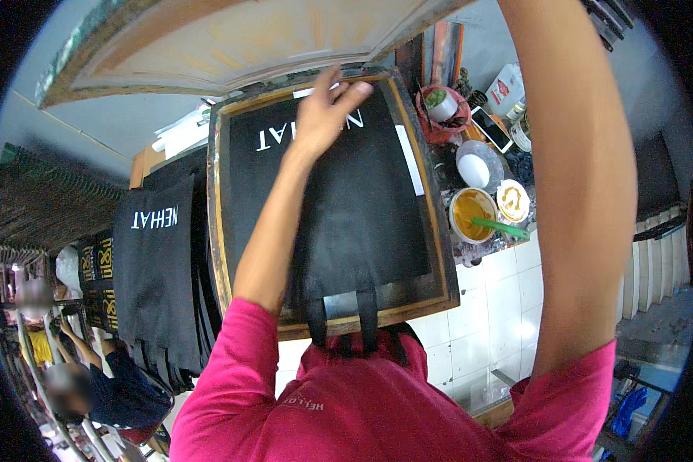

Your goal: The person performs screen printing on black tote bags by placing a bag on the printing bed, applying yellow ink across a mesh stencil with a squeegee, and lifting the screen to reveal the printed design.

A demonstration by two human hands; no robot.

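Observation:
A black fabric tote bag (pixel 362 208) with white lettering lies flat on a wood-edged board (pixel 216 200), its two handles hanging over the near edge. Over the far end of the bag is my left hand (pixel 327 115), fingers apart and holding nothing, covering part of the lettering. Whether the fingertips touch the cloth I cannot tell. Above the board's far side, a printing screen (pixel 231 54) stands tilted up, its mesh marked with a faint yellowish stain. My right arm reaches up past the top edge of the picture, so that hand is hidden.
Left of the board hangs a stack of printed black bags (pixel 152 262). On the right stand a tub of yellow ink (pixel 470 206) with a green-handled tool (pixel 508 228), a stained lid (pixel 513 202), a phone (pixel 491 129) and a red container (pixel 431 127). People work at far left.

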